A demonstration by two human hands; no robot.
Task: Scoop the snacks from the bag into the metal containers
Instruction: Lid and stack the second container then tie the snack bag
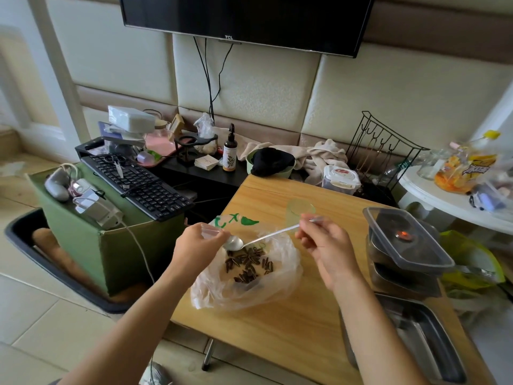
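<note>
A clear plastic bag (283,284) lies open on the wooden table (277,329), with dark striped sunflower seeds (248,263) inside. My left hand (194,245) pinches the bag's far left edge and holds it up. My right hand (324,243) grips the handle of a metal spoon (266,238), whose bowl hangs just above the seeds, near my left fingers. At the table's right edge stand stacked metal containers (399,273) with a clear lid (408,237) on top. An uncovered metal container (416,340) sits nearer to me.
A faint clear cup (299,212) stands behind the spoon handle. A black keyboard (138,184) and gadgets rest on a green box to the left. Clutter, a brown bottle (229,154) and a wire rack (380,151) line the wall. A white side table (458,201) holds snack bags.
</note>
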